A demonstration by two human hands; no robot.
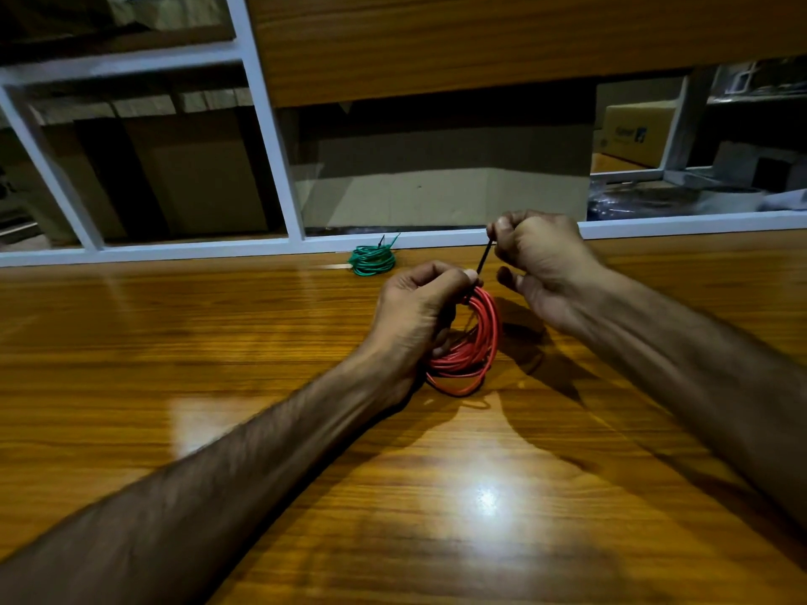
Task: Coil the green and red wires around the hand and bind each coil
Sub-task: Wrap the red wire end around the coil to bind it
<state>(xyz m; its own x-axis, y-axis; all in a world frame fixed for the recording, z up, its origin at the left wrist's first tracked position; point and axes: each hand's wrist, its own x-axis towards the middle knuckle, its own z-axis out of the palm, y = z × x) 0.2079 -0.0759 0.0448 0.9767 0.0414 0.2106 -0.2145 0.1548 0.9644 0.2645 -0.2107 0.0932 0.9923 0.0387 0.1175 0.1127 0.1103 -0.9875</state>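
- Left hand is ours on the red coil, fingers curled round its top, thumb and forefinger pinched right where the black tie meets the loops.
- Right hand is up and back of it, fist closed on the free end of that tie, which runs taut between our two hands.
- We judge this to be the cinching step on the red wire: coil formed, binding going tight.
- Coil stands on edge on the table, its lower loops fanned out a little against the wood.
- Green coil lies well apart at the far edge of the table, near the white frame, with a dark tie end sticking up from it; it looks bound already, so we reckon we're on the last stretch.
- Now the risks. Those loose lower loops could slip outside the tie if our left grip eases while we pull, and we'd bind only part of the bundle.
- Pull too hard or at an angle and the thin tie might slide along the coil, or slip from our fingers.
- We can't tell how the tie locks; that spot sits hidden under our left fingers.
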